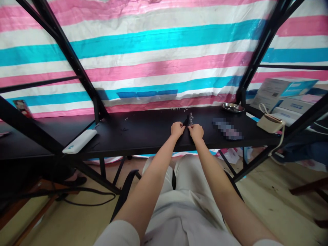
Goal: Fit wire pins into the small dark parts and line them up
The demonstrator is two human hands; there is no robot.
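Small dark piece lies at the middle of the black table, toward its far edge, held between both hands. The left hand and right hand sit close together, almost touching, each curled narrow with its fingertips pinched on the near end of the piece. A few pale bits stand at its far end; whether they are fixed to it cannot be told.

It looks light and thin, so a fingertip pinch should be enough, with no need of a full grasp. Whether it is stiff or limp does not show. The pale bits look small and could slip or come loose, so the plain dark end is probably the safer hold.

A metal dish stands well to the right, a cream pouch beyond it, and a white slab well to the left.
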